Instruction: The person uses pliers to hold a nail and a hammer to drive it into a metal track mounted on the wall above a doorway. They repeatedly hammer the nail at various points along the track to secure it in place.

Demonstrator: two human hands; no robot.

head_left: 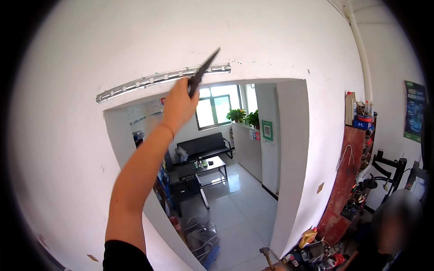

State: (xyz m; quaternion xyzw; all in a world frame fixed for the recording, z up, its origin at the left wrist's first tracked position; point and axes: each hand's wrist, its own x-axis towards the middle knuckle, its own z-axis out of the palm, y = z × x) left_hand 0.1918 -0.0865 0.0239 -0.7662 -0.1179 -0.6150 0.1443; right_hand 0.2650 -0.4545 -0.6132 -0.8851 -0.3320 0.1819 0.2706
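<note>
My left hand (180,107) is raised at the top of a doorway, its fingers closed round the handle of a dark knife-like tool (205,66). The tool's tapering point aims up and to the right against the white wall. Behind the tool, a silvery metal strip (149,81) with evenly spaced slots runs along the wall just above the opening. At the lower edge, only a little of my right hand (280,266) shows, next to the wooden handle of a hammer (266,257). It appears wrapped round that handle, with the hammer head upward.
Through the doorway are a black bench (203,147), a low table (212,163) and potted plants (236,115). Wrapped plastic (201,237) lies near the left jamb. At right stand a red cabinet (346,167), floor clutter and another person (393,230). A yellow bottle (308,237) is by the wall.
</note>
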